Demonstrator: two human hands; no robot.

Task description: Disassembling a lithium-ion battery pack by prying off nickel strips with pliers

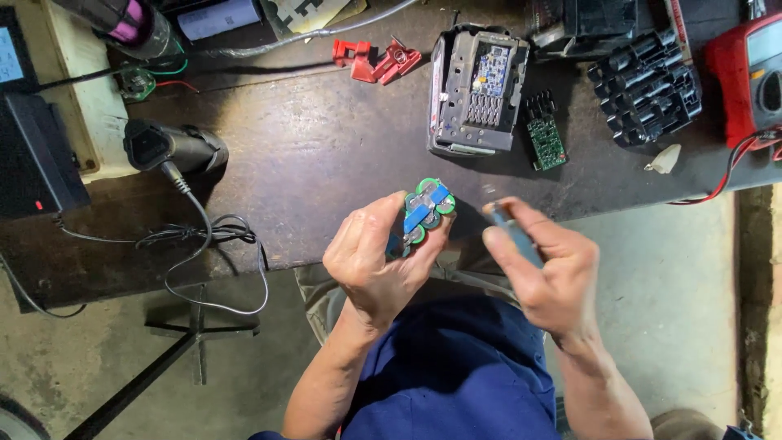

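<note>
Centre frame, over dark bench edge (326, 236) | left hand (376, 261) clamps green-capped cylindrical cell cluster (425, 210), ends up for access | right hand (547, 273) pinches thin grey tool (515, 236).

At the far left edge of the bench (326, 155) a pale blue screen (10, 55) shows. At the right edge, the red meter (745, 77) carries a grey display (768, 42).
</note>
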